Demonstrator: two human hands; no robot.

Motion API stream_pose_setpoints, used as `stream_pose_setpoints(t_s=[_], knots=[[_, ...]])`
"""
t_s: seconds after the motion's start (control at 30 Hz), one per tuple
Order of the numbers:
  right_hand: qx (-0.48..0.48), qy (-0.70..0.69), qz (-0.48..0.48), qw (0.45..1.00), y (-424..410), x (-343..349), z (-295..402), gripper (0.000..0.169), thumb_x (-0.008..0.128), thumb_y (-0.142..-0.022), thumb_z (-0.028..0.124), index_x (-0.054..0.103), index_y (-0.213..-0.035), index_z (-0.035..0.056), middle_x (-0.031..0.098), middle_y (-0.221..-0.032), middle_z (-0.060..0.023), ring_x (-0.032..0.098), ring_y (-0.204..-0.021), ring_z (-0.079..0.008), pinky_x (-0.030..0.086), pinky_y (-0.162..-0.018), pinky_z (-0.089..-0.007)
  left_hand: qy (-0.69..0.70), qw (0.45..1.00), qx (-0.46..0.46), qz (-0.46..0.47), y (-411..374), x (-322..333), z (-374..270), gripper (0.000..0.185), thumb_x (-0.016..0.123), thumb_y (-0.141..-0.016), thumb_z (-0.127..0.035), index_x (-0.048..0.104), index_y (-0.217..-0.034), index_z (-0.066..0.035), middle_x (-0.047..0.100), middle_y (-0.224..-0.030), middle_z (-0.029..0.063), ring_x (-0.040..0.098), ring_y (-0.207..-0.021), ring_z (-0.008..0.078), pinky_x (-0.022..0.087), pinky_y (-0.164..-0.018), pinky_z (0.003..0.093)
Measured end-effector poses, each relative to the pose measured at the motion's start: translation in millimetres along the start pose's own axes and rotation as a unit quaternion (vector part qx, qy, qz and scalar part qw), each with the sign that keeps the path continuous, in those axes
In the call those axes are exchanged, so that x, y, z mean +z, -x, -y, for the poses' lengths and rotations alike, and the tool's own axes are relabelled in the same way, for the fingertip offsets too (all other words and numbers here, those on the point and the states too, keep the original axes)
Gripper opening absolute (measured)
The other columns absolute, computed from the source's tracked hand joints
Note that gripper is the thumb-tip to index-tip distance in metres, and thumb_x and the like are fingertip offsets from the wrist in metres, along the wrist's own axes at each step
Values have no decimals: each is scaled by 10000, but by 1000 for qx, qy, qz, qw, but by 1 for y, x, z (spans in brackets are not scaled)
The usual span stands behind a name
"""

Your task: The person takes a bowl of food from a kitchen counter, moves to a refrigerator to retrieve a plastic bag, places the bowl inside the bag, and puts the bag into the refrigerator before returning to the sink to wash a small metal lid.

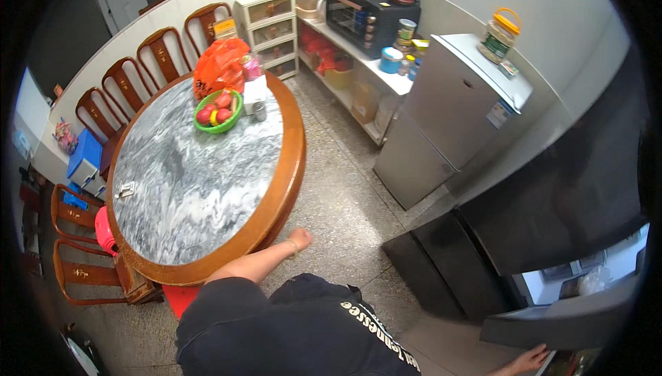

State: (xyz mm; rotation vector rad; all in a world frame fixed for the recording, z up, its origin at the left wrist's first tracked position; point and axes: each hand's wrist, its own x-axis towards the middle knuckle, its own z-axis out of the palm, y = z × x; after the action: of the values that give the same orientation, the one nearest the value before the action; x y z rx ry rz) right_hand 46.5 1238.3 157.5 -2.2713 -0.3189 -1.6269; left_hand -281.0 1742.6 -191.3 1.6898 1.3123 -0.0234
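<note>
My left hand (300, 239) hangs over the speckled floor beside the round table, its fingers curled and nothing visible in it; a band circles the wrist. At the lower right, my right hand (528, 359) has its fingertips at the edge of a dark grey door panel (558, 327) of the large dark refrigerator (548, 195). That refrigerator stands open. Its lit interior shows a clear plastic bag (595, 280), and more contents appear below the panel, too blurred to name.
The marble-topped round table (191, 184) holds a green basket (220, 126) of fruit and a red plastic bag (220, 65). Wooden chairs (160, 58) line its far side. A smaller grey refrigerator (434, 117) stands ahead, near a shelf with a black oven (372, 19).
</note>
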Motion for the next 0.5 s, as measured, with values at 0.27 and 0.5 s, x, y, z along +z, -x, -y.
stream_pose_setpoints(t_s=[0.27, 0.5], knots=[[213, -176, 300, 913, 120, 73, 87, 383, 517, -838, 187, 457, -1209, 111, 301, -1281, -152, 515, -796, -161, 455, -604, -254, -178, 966, 2, -186, 53, -127, 63, 377, 626, -681, -156, 515, -1027, -58, 416, -1099, 169, 389, -1047, 332, 348, -897, 386], [174, -200, 464, 845, 174, 25, 143, 400, 521, -801, 100, 455, -1195, 100, 269, -1300, -175, 390, -1091, -266, 415, -763, -300, -347, 935, 16, -71, 63, -150, 48, 780, 690, -664, -305, 292, -1267, -12, 174, -1356, 180, 163, -1258, 336, 183, -1007, 449]])
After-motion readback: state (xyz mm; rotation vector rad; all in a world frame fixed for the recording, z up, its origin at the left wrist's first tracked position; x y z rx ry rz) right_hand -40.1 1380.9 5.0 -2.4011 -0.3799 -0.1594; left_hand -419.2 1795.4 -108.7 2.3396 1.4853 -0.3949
